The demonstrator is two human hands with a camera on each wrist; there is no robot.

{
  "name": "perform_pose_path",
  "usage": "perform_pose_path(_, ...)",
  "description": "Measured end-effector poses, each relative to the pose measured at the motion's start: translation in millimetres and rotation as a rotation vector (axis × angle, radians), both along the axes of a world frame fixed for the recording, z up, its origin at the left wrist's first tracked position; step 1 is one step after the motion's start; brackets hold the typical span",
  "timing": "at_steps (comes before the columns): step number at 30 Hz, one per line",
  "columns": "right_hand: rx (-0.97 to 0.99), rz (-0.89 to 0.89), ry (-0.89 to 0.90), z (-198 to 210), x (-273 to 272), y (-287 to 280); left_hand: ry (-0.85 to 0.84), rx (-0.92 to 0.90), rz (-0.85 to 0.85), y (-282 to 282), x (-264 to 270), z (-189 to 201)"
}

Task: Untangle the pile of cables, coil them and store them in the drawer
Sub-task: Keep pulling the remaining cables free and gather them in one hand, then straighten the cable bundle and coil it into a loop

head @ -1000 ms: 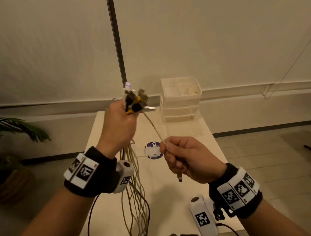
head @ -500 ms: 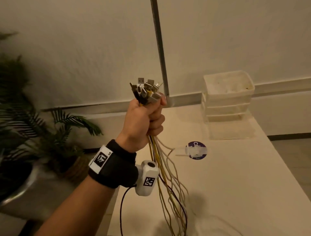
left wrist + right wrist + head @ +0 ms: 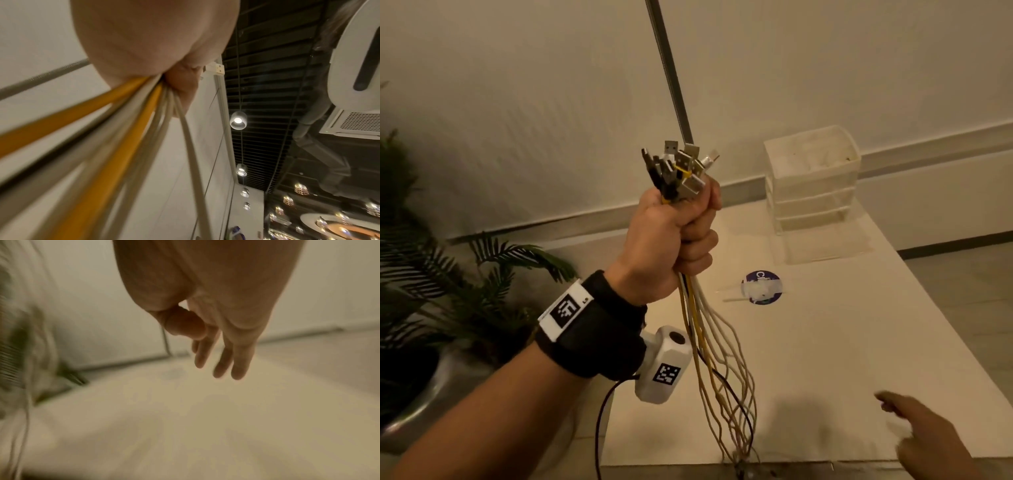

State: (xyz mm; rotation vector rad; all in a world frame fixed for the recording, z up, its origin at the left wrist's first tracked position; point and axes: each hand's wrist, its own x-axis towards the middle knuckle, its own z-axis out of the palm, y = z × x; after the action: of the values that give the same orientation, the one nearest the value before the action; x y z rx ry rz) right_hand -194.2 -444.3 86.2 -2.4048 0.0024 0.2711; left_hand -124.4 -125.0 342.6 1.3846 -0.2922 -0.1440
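Note:
My left hand [image 3: 678,240] is raised in a fist round a bundle of white, yellow and dark cables [image 3: 715,359]. Their USB plugs [image 3: 681,168] stick up above the fist, and the strands hang down to the table's near edge. In the left wrist view the yellow and white cables [image 3: 123,138] run out from under the palm [image 3: 180,87]. My right hand [image 3: 924,431] is low at the bottom right, over the table. Its fingers [image 3: 224,358] are straight and hold nothing. A white plastic drawer unit [image 3: 813,181] stands at the table's far end.
The white table [image 3: 842,359] carries a round purple sticker with a white tag [image 3: 762,287] near its middle. A potted palm [image 3: 448,274] stands on the floor left of the table. A thin metal pole [image 3: 671,68] runs up the wall behind.
My right hand let go of the white cable and dropped away to the lower right. That cable's plug end has joined the bundle in my left fist. The view swung left.

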Motion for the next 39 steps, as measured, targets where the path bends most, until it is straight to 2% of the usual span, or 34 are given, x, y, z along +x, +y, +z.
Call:
perform_pose_path(1,-0.022,0.081,0.011,21,3,21,-0.001,0.010,-0.026,-4,-4,0)
perform_pose_path(3,-0.040,0.183,-0.140,58,13,53,-0.003,0.016,-0.049,-8,-11,0)
perform_pose_path(4,0.084,0.261,-0.230,77,18,71,-0.008,0.014,-0.049,-9,-13,2)
perform_pose_path(5,0.279,0.342,-0.239,97,20,89,-0.010,0.013,-0.047,-9,-15,3)
perform_pose_path(6,0.458,0.439,-0.178,112,21,104,-0.012,0.010,-0.044,-9,-18,4)
perform_pose_path(8,0.685,0.663,0.037,131,23,134,-0.018,-0.005,-0.037,-9,-22,5)
perform_pose_path(10,0.694,0.738,0.077,143,24,162,-0.024,-0.019,-0.029,-10,-27,6)
perform_pose_path(14,0.692,0.659,0.002,148,24,195,-0.047,-0.057,-0.005,-9,-39,1)
perform_pose_path(17,0.757,0.569,0.171,128,13,205,-0.080,-0.140,0.016,2,-46,-1)
perform_pose_path(19,0.760,0.500,0.216,123,9,202,-0.094,-0.223,0.036,12,-50,-3)
perform_pose_path(22,0.714,0.506,0.186,123,14,201,-0.139,-0.340,0.060,24,-55,3)
perform_pose_path(26,0.560,0.498,0.258,101,5,205,-0.220,-0.317,0.166,38,-53,11)
perform_pose_path(30,0.550,0.476,0.320,89,4,188,-0.146,-0.312,0.330,56,-57,-2)
perform_pose_path(34,0.387,0.489,0.261,81,6,177,-0.128,-0.319,0.399,60,-61,-14)
perform_pose_path(39,0.360,0.477,0.276,76,9,175,0.018,-0.461,0.536,75,-52,-22)
